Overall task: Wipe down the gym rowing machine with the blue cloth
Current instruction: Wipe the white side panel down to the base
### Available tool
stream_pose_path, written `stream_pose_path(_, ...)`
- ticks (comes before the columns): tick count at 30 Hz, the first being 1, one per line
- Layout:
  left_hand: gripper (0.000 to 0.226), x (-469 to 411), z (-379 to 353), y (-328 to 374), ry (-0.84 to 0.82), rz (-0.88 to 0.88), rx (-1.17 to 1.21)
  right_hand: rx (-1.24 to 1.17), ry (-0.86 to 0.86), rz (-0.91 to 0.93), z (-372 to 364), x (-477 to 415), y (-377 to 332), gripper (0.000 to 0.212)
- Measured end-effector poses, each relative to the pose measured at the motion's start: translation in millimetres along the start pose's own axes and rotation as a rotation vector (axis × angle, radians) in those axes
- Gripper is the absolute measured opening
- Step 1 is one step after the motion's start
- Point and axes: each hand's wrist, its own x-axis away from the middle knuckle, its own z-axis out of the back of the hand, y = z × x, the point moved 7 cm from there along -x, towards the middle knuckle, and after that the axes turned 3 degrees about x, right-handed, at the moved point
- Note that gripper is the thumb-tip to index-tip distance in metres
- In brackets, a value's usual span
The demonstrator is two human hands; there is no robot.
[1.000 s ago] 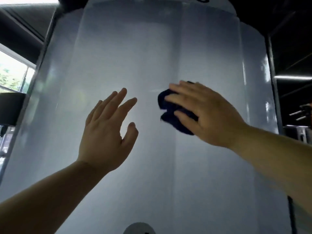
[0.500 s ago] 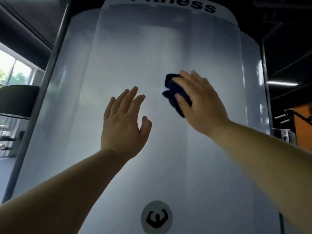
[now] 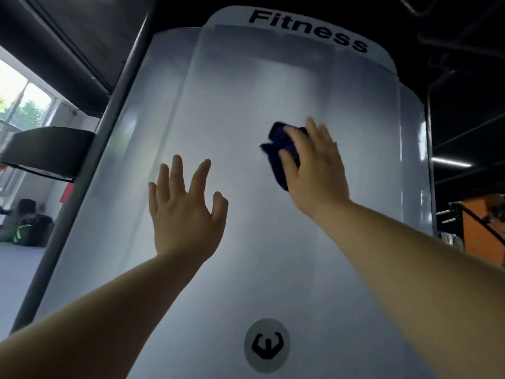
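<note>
A tall pale grey machine cover (image 3: 246,86) fills the view, with "Fitness" printed at its top and a round logo (image 3: 267,345) low down. My right hand (image 3: 314,170) presses a bunched dark blue cloth (image 3: 278,157) flat against the cover, right of centre, fingers straight over it. My left hand (image 3: 185,206) is raised to the cloth's lower left with fingers spread, holding nothing; whether it touches the cover I cannot tell.
A grey metal post (image 3: 90,165) runs up the cover's left edge. A black padded part (image 3: 46,149) juts out at the left, with windows and a dark bag on the floor behind. Orange gym equipment (image 3: 481,228) stands at the right.
My right hand has slid the cloth upward on the cover. My left hand has risen with it and its fingers have spread. The view has tilted up, showing the full "Fitness" lettering.
</note>
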Motion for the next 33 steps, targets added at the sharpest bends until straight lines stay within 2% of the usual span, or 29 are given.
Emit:
stream_pose_path(1,0.065,0.6,1.1,0.2,0.008,-0.011,0.017,-0.065,0.037,-0.111,-1.6,1.7,-3.5,0.048)
stream_pose_path(2,0.067,0.1,3.0,-0.7,0.011,-0.017,0.049,-0.115,0.042,-0.124,-6.6,6.5,-14.9,0.050)
stream_pose_path(5,0.075,1.0,10.2,0.3,-0.007,-0.101,0.159,-0.204,-0.143,0.168,-24.1,31.2,-62.0,0.056)
stream_pose_path(6,0.075,5.0,12.5,9.6,-0.025,-0.202,0.169,-0.273,-0.226,0.206,-24.7,36.1,-65.5,0.053)
stream_pose_path(8,0.075,17.3,7.3,36.2,-0.072,-0.457,0.135,-0.495,-0.312,0.122,-13.0,33.5,-51.6,0.050)
stream_pose_path(10,0.066,24.6,-6.9,55.6,-0.089,-0.667,-0.023,-0.631,-0.261,0.045,4.1,27.6,-30.0,0.048)
stream_pose_path(11,0.060,21.4,-11.3,58.0,-0.074,-0.707,-0.096,-0.628,-0.221,0.038,12.2,25.8,-18.2,0.047)
stream_pose_path(13,0.051,-1.5,-7.6,53.3,-0.034,-0.618,-0.158,-0.515,-0.201,0.045,18.1,25.8,9.6,0.046)
stream_pose_path(14,0.047,-18.5,0.0,48.4,-0.010,-0.478,-0.142,-0.427,-0.227,0.067,17.7,28.1,21.3,0.046)
stream_pose_path(17,0.042,-52.3,16.3,32.0,0.121,0.137,0.153,-0.197,-0.254,0.190,9.5,38.7,35.2,0.048)
stream_pose_path(18,0.042,-48.4,15.0,39.5,0.148,0.248,0.208,-0.171,-0.239,0.211,7.9,40.8,34.6,0.048)
stream_pose_path(19,0.040,-39.8,10.5,51.7,0.142,0.249,0.209,-0.156,-0.220,0.218,7.2,41.4,33.3,0.048)
stream_pose_path(20,0.039,-26.6,4.2,63.7,0.094,0.159,0.168,-0.143,-0.200,0.221,6.6,41.3,31.0,0.049)
stream_pose_path(23,0.043,30.6,-10.3,82.6,-0.107,-0.339,-0.034,-0.148,-0.160,0.204,6.3,43.1,26.8,0.049)
stream_pose_path(24,0.042,40.3,-8.4,76.8,-0.133,-0.422,-0.076,-0.171,-0.160,0.195,6.1,45.6,26.5,0.049)
stream_pose_path(25,0.039,38.1,-4.6,64.8,-0.121,-0.420,-0.086,-0.189,-0.169,0.189,5.2,49.7,27.2,0.049)
stream_pose_path(26,0.036,28.7,1.9,51.9,-0.072,-0.334,-0.076,-0.192,-0.180,0.196,3.8,54.3,27.6,0.050)
stream_pose_path(30,0.044,-20.4,19.4,4.1,0.253,0.332,0.144,-0.135,-0.186,0.229,-1.3,65.3,26.6,0.053)
stream_pose_path(31,0.046,-22.3,15.4,8.0,0.273,0.398,0.167,-0.125,-0.184,0.225,-1.9,65.0,26.6,0.053)
stream_pose_path(32,0.046,-18.1,10.4,18.3,0.246,0.379,0.153,-0.113,-0.183,0.226,-2.5,64.5,25.8,0.053)
stream_pose_path(33,0.047,-10.3,3.8,30.6,0.187,0.257,0.110,-0.099,-0.181,0.228,-3.5,64.3,24.8,0.053)
